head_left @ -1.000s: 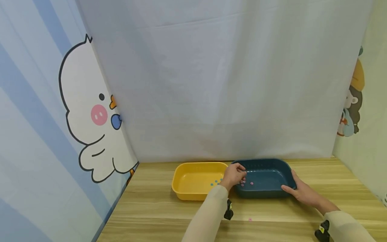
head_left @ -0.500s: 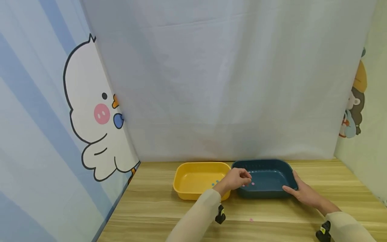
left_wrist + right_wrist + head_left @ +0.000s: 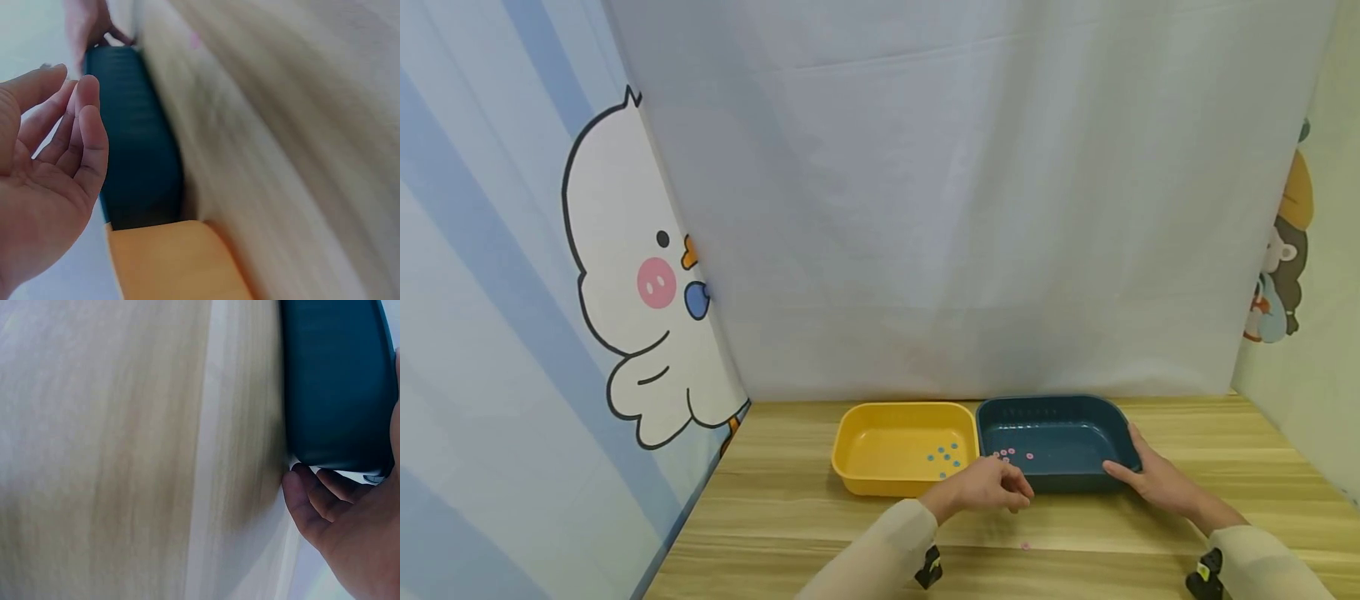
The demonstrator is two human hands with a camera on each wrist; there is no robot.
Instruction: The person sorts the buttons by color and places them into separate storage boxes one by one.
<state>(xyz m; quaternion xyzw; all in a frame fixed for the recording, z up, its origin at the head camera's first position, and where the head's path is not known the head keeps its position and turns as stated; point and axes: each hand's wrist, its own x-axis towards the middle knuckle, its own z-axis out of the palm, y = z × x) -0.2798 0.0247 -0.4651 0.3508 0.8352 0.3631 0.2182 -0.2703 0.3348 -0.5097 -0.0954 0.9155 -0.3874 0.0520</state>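
Observation:
My left hand (image 3: 992, 485) hovers just in front of the dark blue basin (image 3: 1060, 482), fingers loosely bent and nothing between them. The left wrist view shows a gap between its thumb (image 3: 44, 81) and fingers. At the basin's right end, my right hand (image 3: 1165, 479) grips the corner, thumb at the front rim and fingers along the side. Several small pink discs (image 3: 1030, 456), perhaps buttons, lie in the basin's left part. One more pink disc (image 3: 1026, 546) is on the table, below and to the right of the left hand's fingertips.
A yellow basin (image 3: 880, 486) stands directly left of the dark blue one and contains several small blue discs (image 3: 947, 457). Both basins sit near the back of the wood-grain table (image 3: 790, 533), before a grey-white curtain (image 3: 925, 208). Printed curtains flank both sides.
My left hand has come out from over the dark blue basin and moved toward me, uncovering the pink and blue discs. My right hand keeps its grip on the basin's corner.

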